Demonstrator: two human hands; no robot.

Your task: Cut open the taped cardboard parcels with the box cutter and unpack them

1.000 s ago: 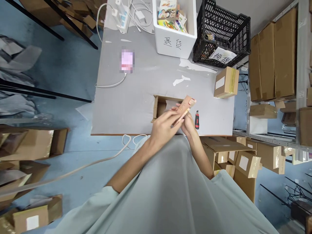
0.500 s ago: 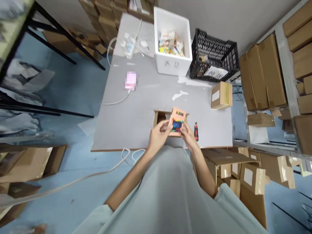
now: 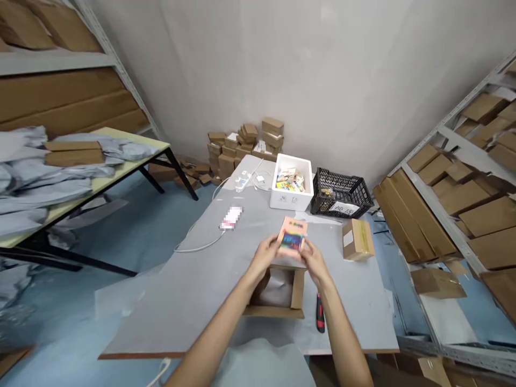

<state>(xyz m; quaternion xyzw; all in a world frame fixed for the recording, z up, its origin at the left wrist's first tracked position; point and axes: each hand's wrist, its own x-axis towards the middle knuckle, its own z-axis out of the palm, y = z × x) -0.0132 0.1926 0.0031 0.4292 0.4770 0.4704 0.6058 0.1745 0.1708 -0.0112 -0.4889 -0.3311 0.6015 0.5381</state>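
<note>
Both hands grip a small pink box (image 3: 293,237): our left hand (image 3: 269,252) clasps its left edge, our right hand (image 3: 313,259) its right, holding it face-up above the open cardboard carton (image 3: 297,290) on the grey table (image 3: 193,285). At 5 o'clock of the carton lies a red-and-black cutter (image 3: 320,314). At 2 o'clock stands a taped parcel (image 3: 356,239); at 12 o'clock, a white foam bin (image 3: 291,185) and black crate (image 3: 341,192).
</note>
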